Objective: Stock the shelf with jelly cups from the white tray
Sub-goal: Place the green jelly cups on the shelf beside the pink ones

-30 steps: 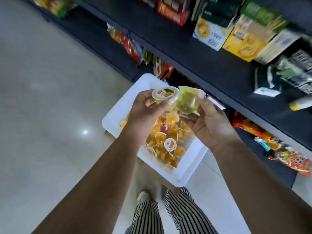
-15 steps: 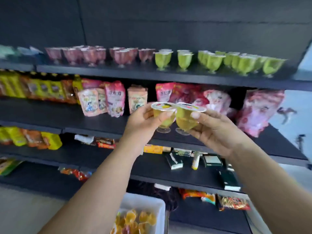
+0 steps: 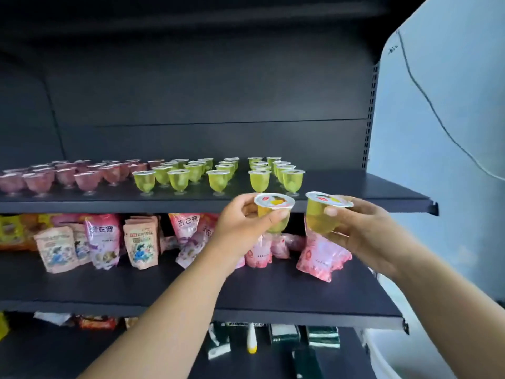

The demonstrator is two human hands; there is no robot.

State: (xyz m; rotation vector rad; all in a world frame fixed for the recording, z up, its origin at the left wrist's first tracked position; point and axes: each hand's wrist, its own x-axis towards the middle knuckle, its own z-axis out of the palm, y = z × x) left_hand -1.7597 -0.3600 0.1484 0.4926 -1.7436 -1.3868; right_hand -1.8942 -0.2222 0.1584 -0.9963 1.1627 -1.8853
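My left hand [image 3: 240, 228] grips a yellow-green jelly cup [image 3: 274, 207] with a white foil lid, held upright just below the front edge of the top shelf [image 3: 355, 192]. A second yellow-green jelly cup [image 3: 321, 217] sits in my right hand [image 3: 363, 233], a little to the right, tilted slightly. On the shelf stand several green jelly cups [image 3: 218, 175] in rows and several pink jelly cups [image 3: 68, 173] to their left. The white tray is out of view.
The shelf's right end beside the green rows is bare. Pink snack bags [image 3: 139, 242] stand on the shelf below. Dark packets and a small white bottle [image 3: 250, 339] lie on the lowest shelf. A pale wall [image 3: 451, 132] with a cable is at right, a white bin [image 3: 404, 356] below.
My view rose from the tray on the floor to the top shelf. Both hands lifted the two cups up to the shelf's front edge and drew slightly apart.
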